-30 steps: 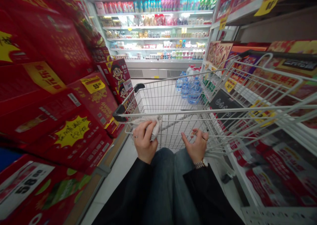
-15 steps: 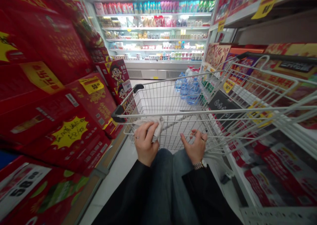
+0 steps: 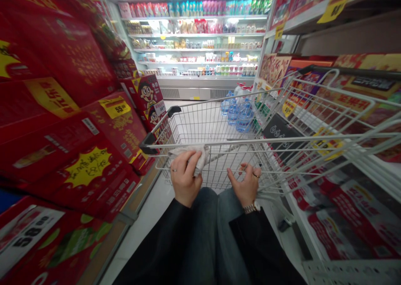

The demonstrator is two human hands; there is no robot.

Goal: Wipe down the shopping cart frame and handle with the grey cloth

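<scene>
A wire shopping cart [image 3: 216, 161] stands side-on in front of my knees. My left hand [image 3: 185, 178] is closed on a pale grey cloth [image 3: 202, 153], pressing it to the cart's side just below the top rail, near the black corner cap [image 3: 148, 143]. Part of the cloth is hidden under my fingers. My right hand [image 3: 246, 184] is close to the wire mesh further right, its fingers loosely bent and the thumb apart, holding nothing that I can see. Whether its fingertips touch the wires I cannot tell.
Stacked red gift boxes [image 3: 103, 168] rise close on the left. Shelves with boxed goods [image 3: 354, 97] and red-and-white packs [image 3: 360, 209] run along the right. Large water bottles [image 3: 244, 115] stand on the floor beyond the cart, before a lit refrigerated case [image 3: 200, 82].
My left hand and the cloth have shifted very slightly up along the cart's side. The right hand has drifted a little to the left.
</scene>
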